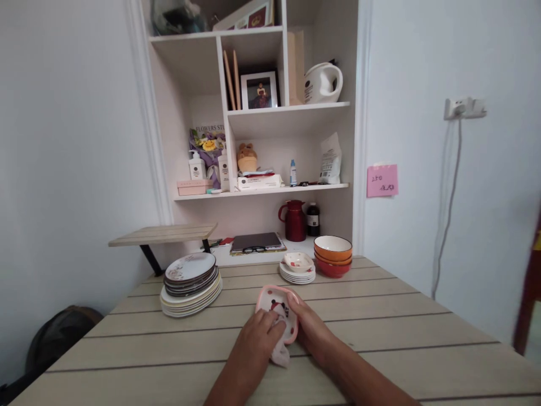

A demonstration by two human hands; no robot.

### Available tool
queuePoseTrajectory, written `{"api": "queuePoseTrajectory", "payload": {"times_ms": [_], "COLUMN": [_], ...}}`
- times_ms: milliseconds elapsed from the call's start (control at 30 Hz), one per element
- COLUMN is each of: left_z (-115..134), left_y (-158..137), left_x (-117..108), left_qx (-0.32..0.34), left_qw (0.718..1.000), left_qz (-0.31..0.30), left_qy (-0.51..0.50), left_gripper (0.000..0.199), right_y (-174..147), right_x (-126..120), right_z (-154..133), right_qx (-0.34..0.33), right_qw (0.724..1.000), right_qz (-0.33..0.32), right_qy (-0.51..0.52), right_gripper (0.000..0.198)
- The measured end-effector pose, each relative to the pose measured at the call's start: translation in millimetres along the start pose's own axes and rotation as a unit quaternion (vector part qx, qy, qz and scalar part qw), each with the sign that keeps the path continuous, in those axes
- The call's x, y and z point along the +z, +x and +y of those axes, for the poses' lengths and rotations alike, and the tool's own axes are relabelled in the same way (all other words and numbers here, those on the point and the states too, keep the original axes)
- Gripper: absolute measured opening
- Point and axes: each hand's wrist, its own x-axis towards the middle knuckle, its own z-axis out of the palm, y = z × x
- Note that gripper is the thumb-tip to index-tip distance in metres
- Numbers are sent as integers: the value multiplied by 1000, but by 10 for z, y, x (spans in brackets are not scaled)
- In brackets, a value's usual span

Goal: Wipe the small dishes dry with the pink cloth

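Observation:
A small square dish [271, 294] with a pink rim and a red-and-black cartoon print is tilted up over the table, its inside facing me. Around its right edge my right hand [311, 327] is closed, with the thumb over the rim. My left hand [261, 337] presses a crumpled white cloth [280, 355] against the inside of the dish; one end of the cloth hangs below the rim. The left fingertips are partly hidden in the cloth.
Stacked plates [192, 282] stand at the left, under a raised wooden shelf [164, 234]. Behind the dish are small white plates topped by a small bowl [298, 261], with orange and red bowls [333, 256] beside them. A red jug [295, 221] and a laptop [257, 241] sit further back.

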Motion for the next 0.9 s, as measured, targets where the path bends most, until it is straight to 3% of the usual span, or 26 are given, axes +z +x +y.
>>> {"api": "queuePoseTrajectory", "payload": {"times_ms": [400,633,900], "left_z": [-61,-73,-45], "left_y": [-32,-79,-58], "left_x": [100,167,167], "left_qx": [-5,-32,-28], "left_qw": [1000,999,999], "left_qz": [-16,-6,17], "left_qy": [-19,-35,4], "left_gripper": [29,50,32], "right_y": [-51,-50,-94], "right_x": [79,81,137], "right_z": [-58,-70,-60], "right_qx": [-12,-17,-27], "right_qw": [1000,1000,999], "right_qz": [8,6,27], "right_qy": [0,-25,-7], "right_gripper": [56,58,58]}}
